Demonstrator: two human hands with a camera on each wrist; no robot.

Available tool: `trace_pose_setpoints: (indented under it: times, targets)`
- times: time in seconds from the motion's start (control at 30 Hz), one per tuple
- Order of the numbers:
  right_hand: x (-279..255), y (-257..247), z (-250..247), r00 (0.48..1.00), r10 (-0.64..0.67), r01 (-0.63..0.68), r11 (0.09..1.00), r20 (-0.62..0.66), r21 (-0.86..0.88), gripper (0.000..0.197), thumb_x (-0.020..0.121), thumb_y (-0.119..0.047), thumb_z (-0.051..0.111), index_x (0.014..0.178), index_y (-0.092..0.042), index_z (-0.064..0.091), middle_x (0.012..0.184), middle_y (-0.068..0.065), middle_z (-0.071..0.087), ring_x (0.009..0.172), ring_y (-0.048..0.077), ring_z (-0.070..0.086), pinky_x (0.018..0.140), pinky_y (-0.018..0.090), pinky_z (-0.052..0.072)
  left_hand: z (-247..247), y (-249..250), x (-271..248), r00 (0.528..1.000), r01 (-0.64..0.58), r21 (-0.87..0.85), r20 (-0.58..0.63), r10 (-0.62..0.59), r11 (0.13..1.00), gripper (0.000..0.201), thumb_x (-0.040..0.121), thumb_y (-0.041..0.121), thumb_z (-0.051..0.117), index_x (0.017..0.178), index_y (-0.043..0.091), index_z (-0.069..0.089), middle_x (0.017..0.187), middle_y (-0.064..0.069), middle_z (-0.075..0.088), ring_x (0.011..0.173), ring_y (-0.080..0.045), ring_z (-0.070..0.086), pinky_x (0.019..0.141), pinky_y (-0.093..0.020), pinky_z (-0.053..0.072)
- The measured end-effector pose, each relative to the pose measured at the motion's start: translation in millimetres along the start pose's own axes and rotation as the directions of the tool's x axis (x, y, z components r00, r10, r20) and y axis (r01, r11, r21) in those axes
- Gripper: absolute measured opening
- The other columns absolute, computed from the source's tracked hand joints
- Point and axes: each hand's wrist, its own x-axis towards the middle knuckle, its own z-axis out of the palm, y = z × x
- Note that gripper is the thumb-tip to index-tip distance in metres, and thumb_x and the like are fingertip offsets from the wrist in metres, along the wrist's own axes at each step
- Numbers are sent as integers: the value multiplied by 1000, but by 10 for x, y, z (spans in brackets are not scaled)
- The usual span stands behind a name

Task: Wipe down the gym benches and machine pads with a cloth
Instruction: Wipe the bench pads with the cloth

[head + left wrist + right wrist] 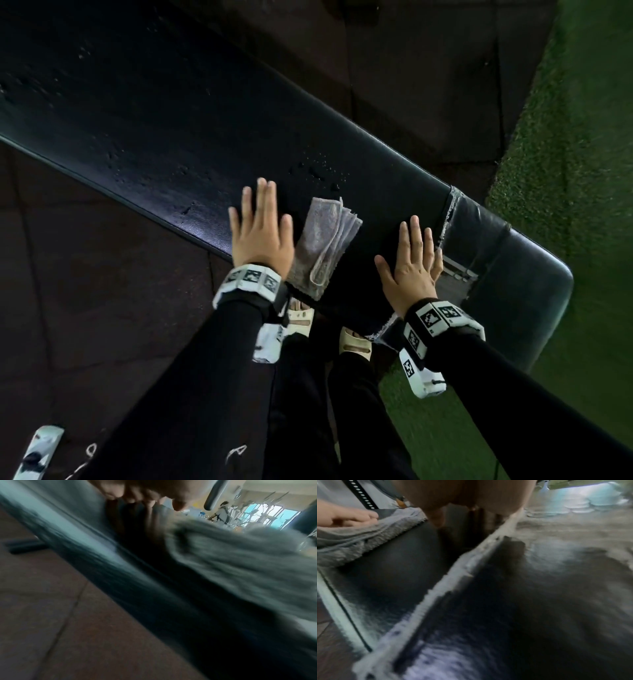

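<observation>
Both hands lie flat and open on the black table (164,137), left hand (262,233), right hand (411,265), gray cloth (322,246) between them, held by neither.

Head view dim, underexposed; black bench pad (171,113) nearly swallows detail, faint sheen along near edge, droplets glinting. Wide-angle bending at the corners. Left wrist view heavily motion-smeared: cloth (240,561) and pad streaked, bright blown-out windows (267,513) far back supplying the light. Right wrist view soft, smeared too; torn seam (462,568) readable, pale glare top right.
</observation>
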Motion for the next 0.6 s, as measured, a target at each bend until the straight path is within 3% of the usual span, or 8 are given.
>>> trace_pose_setpoints:
  times: [0.17, 0.23, 0.33, 0.4, 0.47, 0.6]
  targets:
    - [2, -462, -5, 996, -52, 53, 998, -74, 20, 66, 93, -53, 36, 147, -24, 13, 147, -6, 6, 137, 18, 3, 116, 48, 8, -315, -620, 344, 1000, 15, 148, -24, -12, 989, 56, 98, 44, 25, 148, 43, 1, 159, 6, -7, 146, -20, -7, 114, -55, -5]
    - [13, -672, 51, 991, -114, 113, 993, -67, -16, 68, 90, -58, 35, 146, -24, 16, 140, -4, 11, 133, 21, 8, 115, 45, 8, -396, -744, 409, 998, 65, 134, -21, -62, 989, 61, 96, 54, 25, 147, 42, -6, 159, 3, -14, 146, -20, -12, 114, -54, -7]
    - [35, -922, 151, 985, -169, 168, 985, -25, -38, 72, 89, -58, 41, 147, -24, 15, 145, -4, 11, 136, 23, 4, 116, 43, 7, -436, -790, 451, 993, 111, 119, 14, -113, 987, 68, 93, 63, 19, 146, 40, -15, 155, 5, -25, 143, -18, -22, 113, -52, -13]
    - [70, -1039, 179, 971, -233, 230, 972, -57, -55, 71, 88, -46, 47, 148, -20, 18, 150, 0, 15, 140, 24, 5, 117, 45, 6, -433, -783, 462, 995, 101, 122, 12, -103, 987, 68, 92, 63, 19, 146, 40, -15, 155, 5, -27, 143, -18, -23, 112, -53, -14]
    - [97, -1131, 180, 949, -302, 294, 951, -87, -91, 67, 86, -34, 43, 148, -19, 21, 153, 3, 20, 143, 21, 5, 118, 48, 5, -428, -785, 462, 995, 99, 108, 19, -102, 989, 67, 92, 64, 18, 146, 40, -15, 154, 6, -27, 142, -18, -24, 112, -53, -15]
    - [137, -1257, 269, 927, -375, 375, 926, -7, -36, 67, 92, -26, 40, 150, -26, 6, 157, -3, -7, 143, 11, -16, 115, 38, -10, -423, -815, 473, 994, 96, 106, 37, -101, 990, 67, 91, 66, 14, 143, 43, -20, 153, 7, -30, 142, -17, -25, 110, -52, -17]
